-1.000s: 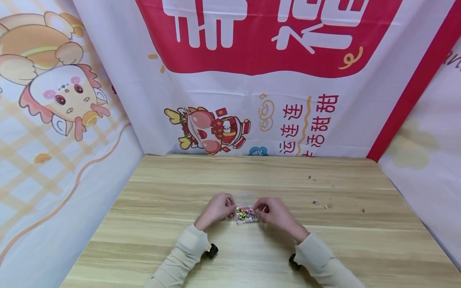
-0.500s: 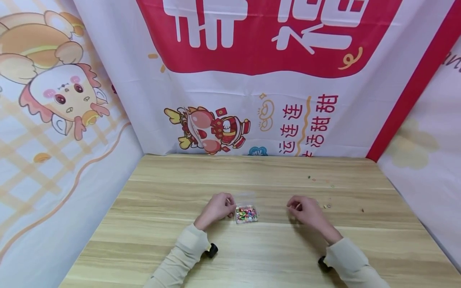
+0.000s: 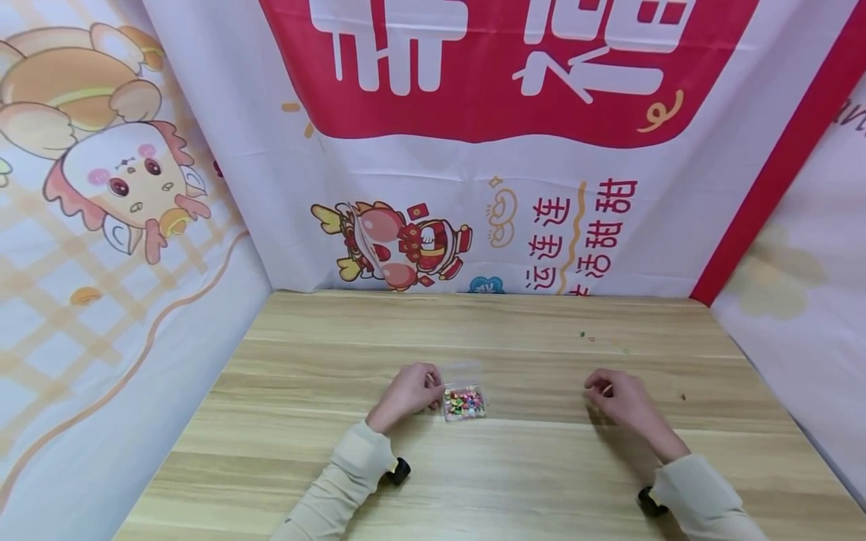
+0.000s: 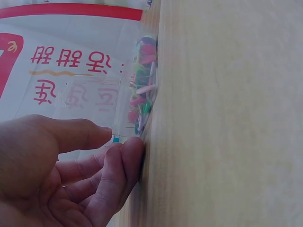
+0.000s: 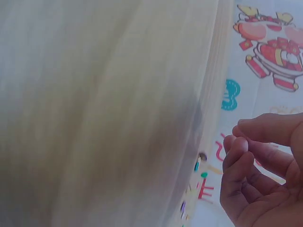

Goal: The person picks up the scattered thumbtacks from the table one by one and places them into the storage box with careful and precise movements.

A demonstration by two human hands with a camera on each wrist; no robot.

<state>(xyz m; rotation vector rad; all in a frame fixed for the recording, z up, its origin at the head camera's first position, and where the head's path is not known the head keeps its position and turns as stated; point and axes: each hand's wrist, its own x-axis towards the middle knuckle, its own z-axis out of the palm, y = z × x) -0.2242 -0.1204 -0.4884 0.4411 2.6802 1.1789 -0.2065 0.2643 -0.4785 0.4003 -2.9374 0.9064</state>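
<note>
In the head view a clear plastic box point(image 3: 464, 406) of small colourful pieces stands mid-table, its transparent lid point(image 3: 462, 370) raised at the back. My left hand point(image 3: 410, 389) holds the box by its left edge, thumb and fingertips at its end in the left wrist view. Rounded, brightly coloured pieces point(image 4: 144, 71) show through the wall there. Well to the right of the box, my right hand point(image 3: 619, 394) hovers low over the table. Its fingers are loosely curled, with the thumb near the fingertips and nothing visible between them in the right wrist view.
Small loose pieces lie on the wooden table point(image 3: 325, 338), among them a green one point(image 3: 582, 333) at the back right and a dark one point(image 3: 683, 397) right of my right hand. Printed cloth point(image 3: 473, 165) hangs along the table's back edge.
My right hand has left the box and moved far to the right, over where several loose pieces lay. My left hand and the box have stayed in place.
</note>
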